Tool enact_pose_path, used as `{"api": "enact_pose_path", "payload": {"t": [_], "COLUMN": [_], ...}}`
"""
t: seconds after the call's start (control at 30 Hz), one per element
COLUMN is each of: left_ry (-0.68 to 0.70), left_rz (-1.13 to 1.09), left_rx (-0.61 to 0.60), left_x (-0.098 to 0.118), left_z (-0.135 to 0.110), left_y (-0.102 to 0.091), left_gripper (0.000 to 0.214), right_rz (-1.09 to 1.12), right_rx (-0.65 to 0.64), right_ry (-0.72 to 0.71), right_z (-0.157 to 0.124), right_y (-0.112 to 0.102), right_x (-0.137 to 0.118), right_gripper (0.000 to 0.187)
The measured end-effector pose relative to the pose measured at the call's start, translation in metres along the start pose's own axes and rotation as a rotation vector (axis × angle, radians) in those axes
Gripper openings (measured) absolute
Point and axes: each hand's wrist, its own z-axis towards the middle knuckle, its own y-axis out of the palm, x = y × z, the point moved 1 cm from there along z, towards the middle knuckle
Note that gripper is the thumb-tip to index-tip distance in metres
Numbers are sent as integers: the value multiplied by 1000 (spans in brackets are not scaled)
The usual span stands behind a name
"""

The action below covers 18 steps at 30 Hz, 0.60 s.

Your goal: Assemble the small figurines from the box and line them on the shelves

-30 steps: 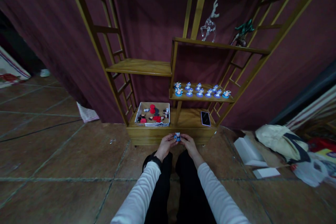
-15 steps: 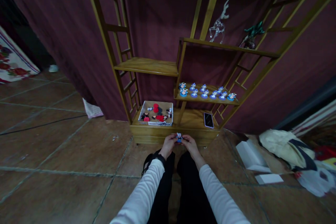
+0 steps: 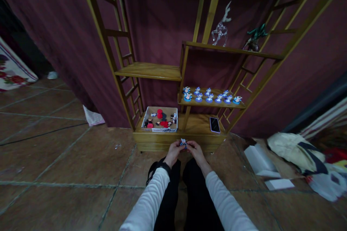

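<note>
A small figurine on a blue base [image 3: 183, 142] is pinched between my left hand [image 3: 173, 152] and my right hand [image 3: 195, 151], both closed on it in front of the low wooden shelf unit [image 3: 151, 142]. Several matching blue-based figurines [image 3: 210, 95] stand in two rows on the middle right shelf. On the bottom board, a shallow cardboard box [image 3: 161, 119] holds several red and black figurines and loose parts.
A phone [image 3: 214, 124] lies on the bottom board at right. A glass deer [image 3: 221, 27] and a dark green ornament [image 3: 253, 38] stand on the upper shelf. White boxes [image 3: 257, 160] and bags [image 3: 295, 149] lie on the tiled floor at right, a cloth [image 3: 93, 117] at left.
Both hands keep hold of the figurine and have turned it slightly between the fingers. The view has shifted a little with my head.
</note>
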Motion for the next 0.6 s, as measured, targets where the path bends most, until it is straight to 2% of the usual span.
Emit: {"api": "enact_pose_path", "payload": {"t": [0.13,0.6], "left_ry": [0,60], "left_rz": [17,76], "left_rx": [47,81], "left_x": [-3,-4], "left_z": [1,3], "left_y": [-1,-4], "left_gripper": [30,26], "right_rz": [-9,-26], "right_rx": [-10,-26], "right_ry": [0,-52], "right_z": [0,5], "right_y": [2,3], "right_x": [-1,7], "right_gripper": [34,32]}}
